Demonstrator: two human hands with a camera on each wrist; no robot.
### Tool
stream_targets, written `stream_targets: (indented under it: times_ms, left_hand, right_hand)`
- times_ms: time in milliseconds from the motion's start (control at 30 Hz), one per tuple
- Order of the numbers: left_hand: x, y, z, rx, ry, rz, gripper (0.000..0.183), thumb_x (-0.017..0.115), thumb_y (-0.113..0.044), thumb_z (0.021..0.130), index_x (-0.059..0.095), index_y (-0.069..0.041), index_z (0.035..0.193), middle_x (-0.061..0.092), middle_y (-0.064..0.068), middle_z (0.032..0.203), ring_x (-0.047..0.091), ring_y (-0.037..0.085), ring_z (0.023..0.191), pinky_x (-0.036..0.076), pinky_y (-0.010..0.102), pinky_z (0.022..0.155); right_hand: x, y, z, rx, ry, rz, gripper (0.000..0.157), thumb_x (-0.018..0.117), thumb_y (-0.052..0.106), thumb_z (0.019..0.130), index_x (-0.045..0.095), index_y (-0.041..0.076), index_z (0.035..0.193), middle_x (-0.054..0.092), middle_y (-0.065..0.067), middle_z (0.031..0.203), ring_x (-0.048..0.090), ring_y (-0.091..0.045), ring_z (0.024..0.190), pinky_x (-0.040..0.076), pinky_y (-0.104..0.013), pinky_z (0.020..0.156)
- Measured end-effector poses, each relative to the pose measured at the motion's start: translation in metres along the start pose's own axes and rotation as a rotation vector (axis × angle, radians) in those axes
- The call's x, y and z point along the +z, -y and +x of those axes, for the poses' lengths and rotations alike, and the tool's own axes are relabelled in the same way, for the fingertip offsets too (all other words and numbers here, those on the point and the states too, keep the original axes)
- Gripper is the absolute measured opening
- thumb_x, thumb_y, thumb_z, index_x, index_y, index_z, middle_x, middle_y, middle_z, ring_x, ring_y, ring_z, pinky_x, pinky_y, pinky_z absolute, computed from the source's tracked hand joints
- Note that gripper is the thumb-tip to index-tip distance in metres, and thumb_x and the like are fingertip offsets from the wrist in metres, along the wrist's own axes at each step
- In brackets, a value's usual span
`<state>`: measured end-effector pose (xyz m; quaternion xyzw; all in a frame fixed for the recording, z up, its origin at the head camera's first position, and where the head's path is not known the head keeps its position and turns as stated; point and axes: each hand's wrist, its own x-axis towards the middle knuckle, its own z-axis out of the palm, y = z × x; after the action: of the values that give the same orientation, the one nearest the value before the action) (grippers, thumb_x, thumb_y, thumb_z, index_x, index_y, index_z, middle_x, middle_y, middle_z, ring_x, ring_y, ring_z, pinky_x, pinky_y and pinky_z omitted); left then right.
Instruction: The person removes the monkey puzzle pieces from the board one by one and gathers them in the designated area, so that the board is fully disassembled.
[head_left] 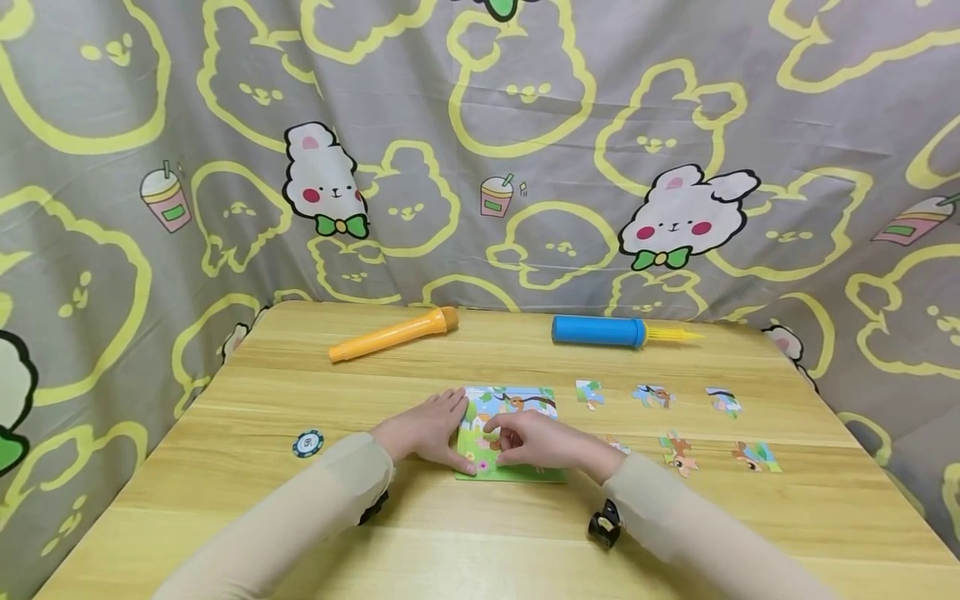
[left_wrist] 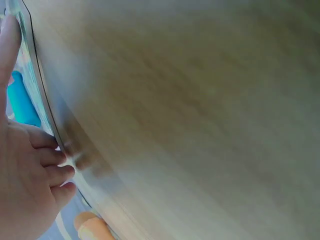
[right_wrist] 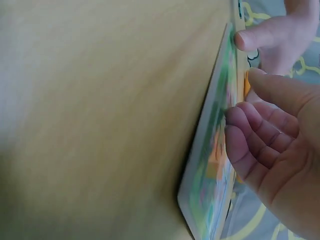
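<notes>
A jigsaw puzzle board (head_left: 510,473) with a colourful cartoon picture lies flat near the middle of the table. My left hand (head_left: 429,429) rests along its left side, fingers stretched forward and thumb on the near left corner. Over the board's middle is my right hand (head_left: 543,440), its index finger reaching down to the picture. In the right wrist view, the fingers (right_wrist: 240,147) curl loosely near the board's surface, with nothing showing between them and the thumb. Loose jigsaw pieces (head_left: 679,452) lie to the right, one partly hidden by the right arm.
A blue pump (head_left: 600,331) with a yellow nozzle lies at the back right. An orange stick (head_left: 393,335) with a flared end lies at the back left. Left of the left hand is a poker chip (head_left: 307,443). A patterned curtain (head_left: 420,208) hangs behind the table.
</notes>
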<state>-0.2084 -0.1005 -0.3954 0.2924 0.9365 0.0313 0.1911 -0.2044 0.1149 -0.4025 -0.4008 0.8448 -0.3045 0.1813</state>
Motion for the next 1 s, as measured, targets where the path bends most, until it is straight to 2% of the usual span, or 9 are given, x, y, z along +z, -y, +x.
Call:
stream_targets:
  times_ms: [133, 333, 700, 1000]
  left_hand:
    - [-0.0021, 0.0028, -0.0011, 0.023, 0.023, -0.013, 0.113, 0.061, -0.067, 0.071, 0.013, 0.004, 0.145, 0.006, 0.019, 0.151, 0.006, 0.031, 0.137, 0.011, 0.040, 0.110]
    - [-0.0031, 0.0041, -0.0013, 0.035, 0.037, -0.001, 0.117, 0.064, -0.067, 0.068, 0.013, 0.004, 0.145, 0.005, 0.019, 0.151, 0.005, 0.030, 0.138, 0.010, 0.041, 0.110]
    - [-0.0018, 0.0021, -0.0010, 0.020, 0.028, 0.017, 0.118, 0.065, -0.068, 0.067, 0.014, 0.005, 0.145, 0.006, 0.020, 0.151, 0.006, 0.030, 0.137, 0.011, 0.041, 0.110]
    - [-0.0014, 0.0021, 0.0006, 0.014, 0.028, 0.040, 0.119, 0.064, -0.069, 0.066, 0.014, 0.004, 0.145, 0.006, 0.019, 0.151, 0.006, 0.029, 0.138, 0.011, 0.040, 0.110]
  right_hand:
    - [0.0042, 0.0009, 0.0060, 0.006, 0.006, -0.061, 0.044, 0.068, 0.012, 0.085, 0.053, -0.001, 0.124, 0.053, 0.008, 0.068, 0.045, -0.003, 0.057, 0.043, -0.021, 0.059]
    - [0.0065, 0.0034, 0.0096, 0.043, 0.028, -0.092, 0.059, 0.069, 0.015, 0.084, 0.044, -0.004, 0.133, 0.052, 0.008, 0.067, 0.044, -0.004, 0.056, 0.040, -0.021, 0.056]
    - [0.0098, 0.0062, 0.0118, 0.053, 0.008, -0.169, 0.052, 0.069, 0.017, 0.084, 0.051, -0.005, 0.127, 0.048, 0.008, 0.064, 0.040, -0.004, 0.054, 0.035, -0.020, 0.052]
    - [0.0100, 0.0055, 0.0117, 0.045, -0.022, -0.190, 0.047, 0.070, 0.018, 0.083, 0.054, 0.001, 0.123, 0.049, 0.009, 0.065, 0.043, -0.004, 0.055, 0.039, -0.022, 0.055]
